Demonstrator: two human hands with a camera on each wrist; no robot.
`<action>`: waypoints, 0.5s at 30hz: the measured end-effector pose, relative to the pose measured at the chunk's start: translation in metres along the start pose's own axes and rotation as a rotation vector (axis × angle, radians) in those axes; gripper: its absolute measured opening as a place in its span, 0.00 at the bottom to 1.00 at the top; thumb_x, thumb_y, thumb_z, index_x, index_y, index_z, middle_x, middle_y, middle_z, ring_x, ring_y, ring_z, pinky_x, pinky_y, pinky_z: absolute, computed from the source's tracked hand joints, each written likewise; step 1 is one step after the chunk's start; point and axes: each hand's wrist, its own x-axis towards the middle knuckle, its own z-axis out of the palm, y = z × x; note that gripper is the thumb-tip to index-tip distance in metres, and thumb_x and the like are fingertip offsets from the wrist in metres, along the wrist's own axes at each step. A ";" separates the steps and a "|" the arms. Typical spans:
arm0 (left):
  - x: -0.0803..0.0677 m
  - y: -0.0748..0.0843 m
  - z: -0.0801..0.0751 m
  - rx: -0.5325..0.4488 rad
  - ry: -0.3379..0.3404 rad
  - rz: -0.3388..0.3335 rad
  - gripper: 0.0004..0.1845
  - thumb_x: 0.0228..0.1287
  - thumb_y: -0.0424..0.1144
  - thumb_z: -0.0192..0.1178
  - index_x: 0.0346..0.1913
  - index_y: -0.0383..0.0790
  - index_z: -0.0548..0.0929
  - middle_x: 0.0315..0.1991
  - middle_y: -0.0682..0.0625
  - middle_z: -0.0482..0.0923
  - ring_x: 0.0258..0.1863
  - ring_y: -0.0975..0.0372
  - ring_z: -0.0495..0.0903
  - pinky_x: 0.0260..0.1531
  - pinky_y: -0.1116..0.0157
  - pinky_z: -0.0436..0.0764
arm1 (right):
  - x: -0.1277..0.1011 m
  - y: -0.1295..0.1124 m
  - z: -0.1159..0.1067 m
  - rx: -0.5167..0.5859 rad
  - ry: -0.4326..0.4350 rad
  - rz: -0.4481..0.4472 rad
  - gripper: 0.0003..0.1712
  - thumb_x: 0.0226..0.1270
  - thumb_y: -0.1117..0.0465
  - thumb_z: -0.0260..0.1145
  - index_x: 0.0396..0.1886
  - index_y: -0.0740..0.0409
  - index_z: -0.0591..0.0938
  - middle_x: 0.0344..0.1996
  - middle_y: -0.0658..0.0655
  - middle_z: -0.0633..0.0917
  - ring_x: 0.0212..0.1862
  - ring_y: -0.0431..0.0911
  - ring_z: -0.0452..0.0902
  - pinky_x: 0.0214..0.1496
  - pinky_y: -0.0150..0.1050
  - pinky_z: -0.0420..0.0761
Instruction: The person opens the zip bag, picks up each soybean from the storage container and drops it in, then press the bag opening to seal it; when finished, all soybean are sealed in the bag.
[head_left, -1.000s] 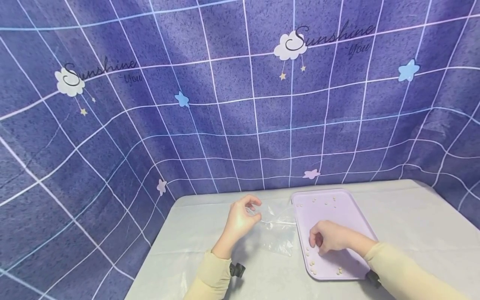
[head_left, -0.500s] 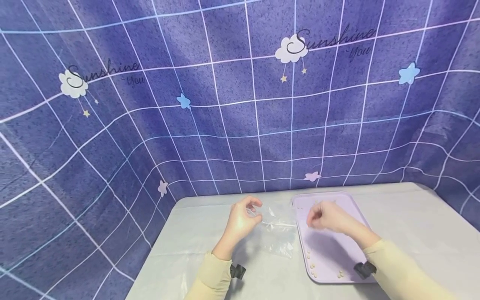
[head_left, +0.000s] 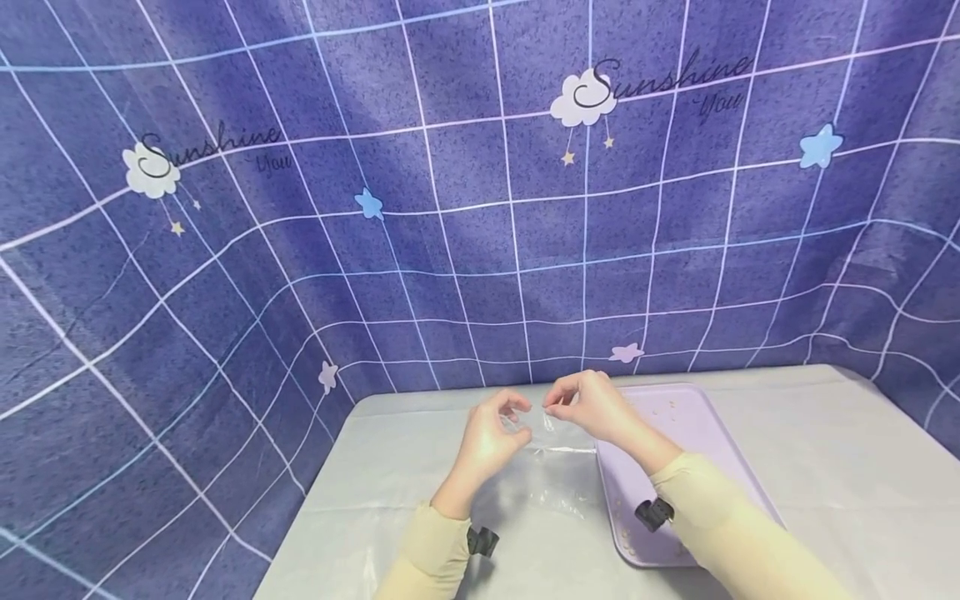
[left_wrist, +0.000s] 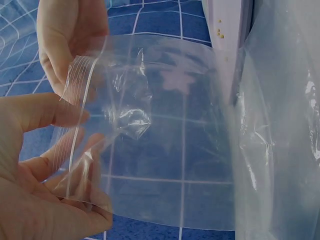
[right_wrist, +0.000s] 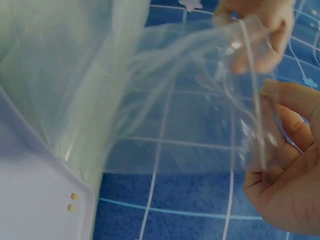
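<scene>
Just beside the lilac tray, the left hand grips a clear bag with curled fingers, though I cannot tell whether the right hand, at its mouth, has clamped fingers.

Purple rectangular tray on right part of pale grey sheet-covered worktop; small round yellowish pellets in tray, some at near-left corner, some toward far end. Clear plastic zip bag just left of tray, mouth between left hand and right hand. Blue-purple gridded fabric curtain behind worktop and along its left side
</scene>
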 end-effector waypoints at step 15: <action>0.001 -0.002 -0.002 -0.008 0.002 -0.020 0.19 0.45 0.25 0.69 0.43 0.40 0.85 0.40 0.52 0.86 0.38 0.54 0.84 0.40 0.62 0.82 | -0.004 0.039 -0.045 0.125 0.047 0.147 0.09 0.63 0.67 0.72 0.42 0.65 0.88 0.39 0.58 0.90 0.40 0.47 0.85 0.45 0.38 0.84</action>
